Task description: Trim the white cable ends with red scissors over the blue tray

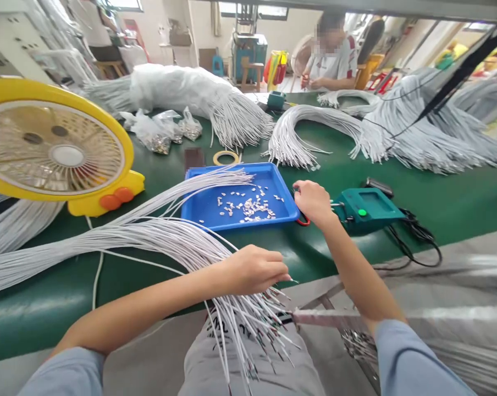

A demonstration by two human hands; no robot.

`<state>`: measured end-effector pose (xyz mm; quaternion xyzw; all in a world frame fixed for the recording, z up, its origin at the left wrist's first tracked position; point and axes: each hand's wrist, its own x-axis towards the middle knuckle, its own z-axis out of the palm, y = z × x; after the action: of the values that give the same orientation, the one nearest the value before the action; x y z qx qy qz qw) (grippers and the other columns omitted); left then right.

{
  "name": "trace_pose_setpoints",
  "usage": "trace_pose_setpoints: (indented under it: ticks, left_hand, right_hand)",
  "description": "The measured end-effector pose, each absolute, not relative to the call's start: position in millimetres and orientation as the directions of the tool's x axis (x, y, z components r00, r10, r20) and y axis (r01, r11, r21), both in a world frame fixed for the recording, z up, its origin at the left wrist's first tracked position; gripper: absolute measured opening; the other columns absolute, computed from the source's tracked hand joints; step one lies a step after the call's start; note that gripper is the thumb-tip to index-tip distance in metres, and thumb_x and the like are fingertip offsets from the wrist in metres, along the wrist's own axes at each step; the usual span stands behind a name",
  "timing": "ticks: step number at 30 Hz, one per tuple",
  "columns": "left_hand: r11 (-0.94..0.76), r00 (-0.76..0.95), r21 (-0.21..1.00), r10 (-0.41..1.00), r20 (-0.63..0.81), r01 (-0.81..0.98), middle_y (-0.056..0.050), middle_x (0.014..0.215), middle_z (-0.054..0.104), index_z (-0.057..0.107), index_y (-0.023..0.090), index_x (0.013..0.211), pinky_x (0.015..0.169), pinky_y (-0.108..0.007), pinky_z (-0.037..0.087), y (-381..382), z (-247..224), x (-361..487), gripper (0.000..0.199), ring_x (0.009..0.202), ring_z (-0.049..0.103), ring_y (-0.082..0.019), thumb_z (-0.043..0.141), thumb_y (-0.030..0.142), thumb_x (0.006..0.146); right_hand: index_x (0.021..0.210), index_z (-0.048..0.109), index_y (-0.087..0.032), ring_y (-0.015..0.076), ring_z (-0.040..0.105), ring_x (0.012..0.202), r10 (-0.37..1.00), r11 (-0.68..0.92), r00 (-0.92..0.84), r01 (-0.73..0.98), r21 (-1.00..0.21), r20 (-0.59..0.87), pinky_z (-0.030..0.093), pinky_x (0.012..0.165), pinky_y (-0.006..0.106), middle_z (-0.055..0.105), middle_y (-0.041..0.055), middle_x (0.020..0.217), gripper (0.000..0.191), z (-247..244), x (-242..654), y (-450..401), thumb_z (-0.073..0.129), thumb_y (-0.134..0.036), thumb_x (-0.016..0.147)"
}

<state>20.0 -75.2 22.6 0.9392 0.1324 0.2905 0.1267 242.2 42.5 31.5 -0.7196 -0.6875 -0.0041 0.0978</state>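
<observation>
White, slender cables (149,242) fan into loose, bare-tipped ends.

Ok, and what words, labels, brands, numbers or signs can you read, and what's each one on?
No text reads clearly.
Grey trousers: dark lettering, partly covered by the white cables, not legible.
Co-worker's pale shirt: small mark on the chest, too small to read.

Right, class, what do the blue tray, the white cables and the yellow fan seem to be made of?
Blue tray: probably moulded plastic, smooth, with soft highlights.
White cables: likely matt plastic insulation; darker cores at the ends could be metal.
Yellow fan: apparently glossy plastic, its rounded casing catching light; grille material unclear.
</observation>
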Motion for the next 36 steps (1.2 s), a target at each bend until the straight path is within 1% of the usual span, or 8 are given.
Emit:
trace_pose_setpoints:
  ticks: [3,5,7,10,18,24,29,36]
  left_hand:
    - [-0.947,0.778,0.277,0.298,0.554,0.165,-0.008,0.092,0.066,0.067,0.013,0.095,0.078,-0.023,0.048,-62.6,26.1,21.0,0.034,0.085,0.061,-0.013,0.043,0.036,0.097]
    - [-0.91,0.784,0.211,0.414,0.463,0.356,-0.008,0.102,0.066,0.068,0.017,0.098,0.092,-0.029,0.046,-41.6,32.8,11.7,0.037,0.098,0.06,-0.017,0.042,0.043,0.096]
    - [-0.691,0.655,0.104,0.715,0.245,0.715,-0.004,0.096,0.067,0.069,0.022,0.092,0.086,-0.027,0.048,-14.1,39.0,-7.5,0.038,0.093,0.061,-0.015,0.037,0.041,0.097]
    - [-0.379,0.364,0.038,0.908,0.205,0.924,-0.013,0.104,0.065,0.067,0.013,0.098,0.078,-0.034,0.05,27.2,40.2,-46.5,0.03,0.096,0.062,-0.025,0.04,0.026,0.094]
    - [-0.096,0.094,0.007,0.991,0.094,0.995,-0.019,0.092,0.068,0.069,0.009,0.085,0.078,-0.039,0.048,65.5,20.9,-92.7,0.024,0.089,0.065,-0.032,0.047,0.018,0.083]
    - [-0.091,0.059,0.142,0.974,0.219,0.986,-0.017,0.096,0.068,0.068,0.011,0.085,0.077,-0.038,0.046,62.1,24.8,-83.9,0.029,0.088,0.064,-0.03,0.043,0.026,0.086]
    - [-0.14,0.032,0.34,0.952,0.304,0.93,-0.01,0.077,0.068,0.065,0.013,0.082,0.07,-0.032,0.046,58.8,30.8,-75.2,0.021,0.074,0.062,-0.022,0.049,0.026,0.083]
    - [-0.419,0.234,0.677,0.906,0.352,0.606,-0.005,0.075,0.068,0.069,0.013,0.078,0.062,-0.024,0.045,27.0,56.4,-44.4,0.026,0.067,0.058,-0.013,0.056,0.034,0.086]
  right_hand:
    - [0.115,0.064,-0.016,0.0346,0.064,0.101,0.996,-0.081,0.083,0.995,-0.052,0.039,0.048,0.079,0.041,0.066,0.0181,0.113,0.038,32.1,253.0,40.2,0.046,-0.02,0.082]
    - [0.115,0.064,-0.015,0.0357,0.065,0.099,0.997,-0.062,0.062,0.998,-0.013,-0.044,0.048,0.077,0.041,0.068,0.0185,0.108,0.038,30.3,257.8,38.3,0.049,-0.021,0.08]
    - [0.114,0.064,-0.014,0.0339,0.065,0.099,0.993,-0.011,0.012,1.0,0.008,-0.115,0.048,0.077,0.039,0.069,0.0177,0.104,0.038,27.8,260.0,37.0,0.049,-0.018,0.079]
    - [0.114,0.063,-0.014,0.0311,0.064,0.101,0.987,0.04,-0.035,0.999,0.025,-0.154,0.046,0.079,0.037,0.067,0.0177,0.108,0.037,24.0,261.2,36.5,0.046,-0.015,0.081]
    - [0.098,0.065,-0.013,0.0316,0.065,0.093,0.993,-0.006,0.01,1.0,0.027,-0.119,0.045,0.073,0.035,0.069,0.0181,0.098,0.025,16.2,267.1,44.4,0.05,-0.021,0.079]
    - [0.102,0.065,-0.014,0.0288,0.066,0.087,0.996,-0.062,0.061,0.998,-0.014,-0.062,0.045,0.068,0.032,0.069,0.0164,0.094,0.032,10.3,269.7,50.6,0.057,-0.029,0.075]
    - [0.095,0.068,-0.013,0.0294,0.067,0.084,0.996,-0.078,0.076,0.996,-0.05,-0.043,0.046,0.068,0.033,0.07,0.0155,0.087,0.03,7.4,269.4,53.6,0.057,-0.027,0.071]
    - [0.12,0.061,-0.017,0.0327,0.065,0.094,0.939,-0.138,0.209,0.956,-0.26,0.272,0.049,0.083,0.043,0.071,0.0136,0.097,0.047,18.6,271.2,51.9,0.056,-0.032,0.076]
